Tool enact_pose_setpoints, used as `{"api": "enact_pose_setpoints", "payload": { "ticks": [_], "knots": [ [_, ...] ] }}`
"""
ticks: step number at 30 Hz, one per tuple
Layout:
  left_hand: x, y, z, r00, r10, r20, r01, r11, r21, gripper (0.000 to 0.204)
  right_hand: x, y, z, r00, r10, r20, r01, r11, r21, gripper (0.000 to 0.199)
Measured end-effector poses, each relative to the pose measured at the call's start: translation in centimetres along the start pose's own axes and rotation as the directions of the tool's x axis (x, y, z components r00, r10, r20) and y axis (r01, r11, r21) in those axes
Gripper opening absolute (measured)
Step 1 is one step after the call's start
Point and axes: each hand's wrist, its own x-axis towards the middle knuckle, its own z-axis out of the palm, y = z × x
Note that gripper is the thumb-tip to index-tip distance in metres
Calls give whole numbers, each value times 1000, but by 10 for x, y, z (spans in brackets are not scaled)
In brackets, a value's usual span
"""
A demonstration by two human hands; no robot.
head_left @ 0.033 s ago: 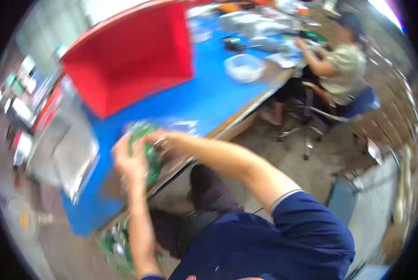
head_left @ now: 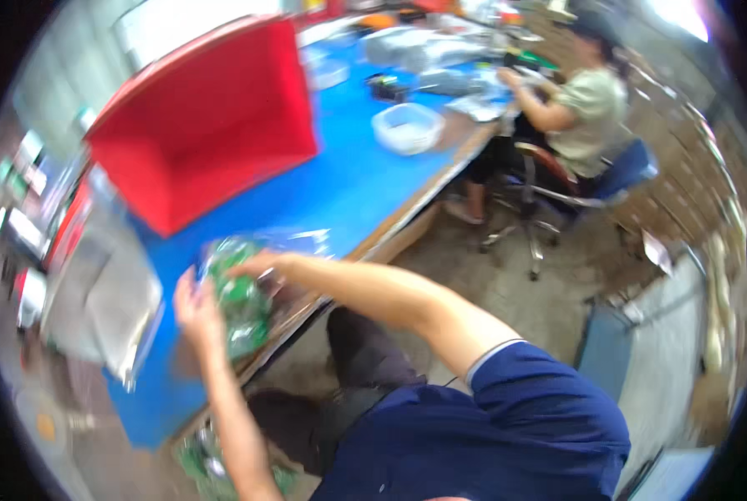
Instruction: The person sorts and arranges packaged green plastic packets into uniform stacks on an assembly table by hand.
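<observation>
My two hands hold a bundle of green parts wrapped in clear plastic [head_left: 242,311] over the near edge of the blue table [head_left: 348,188]. My left hand [head_left: 191,307] grips the bundle's left side. From the right, my right hand [head_left: 255,265] lies across its top, fingers curled on the wrap. The picture is blurred, so the parts' exact shape is unclear.
A big red bin [head_left: 211,125] stands on the table behind the bundle. Grey plastic bags [head_left: 98,288] lie at the left, a white tub [head_left: 407,127] farther back. A seated person [head_left: 586,108] works at the far right on a blue chair [head_left: 620,171]. More green parts [head_left: 200,463] sit below the table.
</observation>
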Motion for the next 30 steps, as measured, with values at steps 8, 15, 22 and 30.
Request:
{"api": "enact_pose_setpoints", "payload": {
  "ticks": [8, 15, 22, 30],
  "knots": [
    [53, -111, -37, 864, -169, 475, 361, 865, -349, 73, 19, 8, -18, 939, 36, -343, -42, 999, -8, 134],
    [36, -97, -44, 856, -42, 516, 167, 966, -198, 75, -8, -10, -14, 996, 17, -91, -18, 1000, -19, 111],
    [10, -66, -21, 847, -53, 529, 288, 883, -371, 77, -8, 5, -24, 927, -39, -374, -146, 879, -454, 118],
    [-12, -46, -34, 825, -131, 549, 439, 760, -479, 77, -10, 39, 1, 957, -73, -282, -44, 922, -386, 108]
  ]
}}
